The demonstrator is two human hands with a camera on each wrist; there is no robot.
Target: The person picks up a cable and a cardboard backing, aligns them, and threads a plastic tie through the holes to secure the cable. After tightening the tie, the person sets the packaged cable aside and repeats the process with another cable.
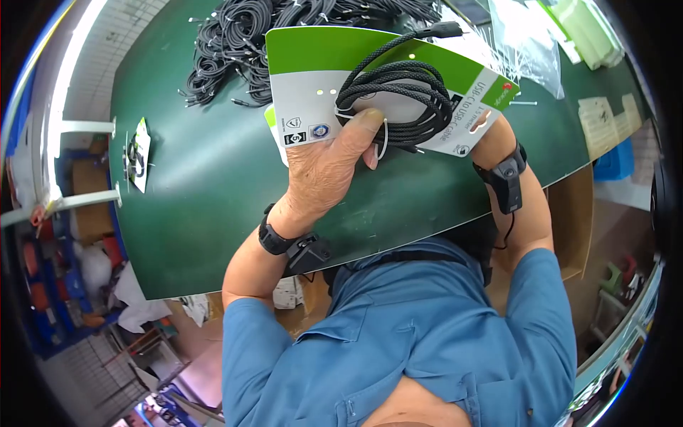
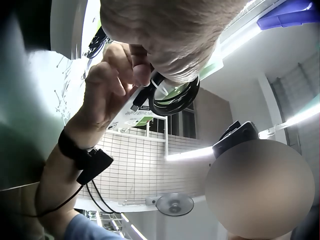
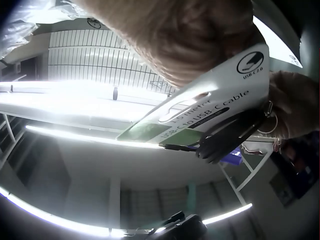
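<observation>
In the head view my left hand (image 1: 331, 160) grips a green and white printed card (image 1: 306, 92), its thumb pressing a coiled black braided USB-C cable (image 1: 398, 99) against the front. One plug end (image 1: 445, 30) sticks up past the card's top edge. A thin white tie (image 1: 385, 139) loops out from the coil beside the thumb. My right hand (image 1: 498, 139) is behind the card's right end, largely hidden there. From the left wrist, the right hand's fingers (image 2: 120, 70) show bent close behind the card; I cannot tell what they hold.
A large heap of coiled black cables (image 1: 242, 43) lies at the back of the green table (image 1: 213, 235). Another carded cable (image 1: 139, 155) lies at the left. White ties (image 1: 501, 60) and a clear plastic bag (image 1: 530, 50) are at the back right. A blue bin (image 1: 615, 162) stands past the right edge.
</observation>
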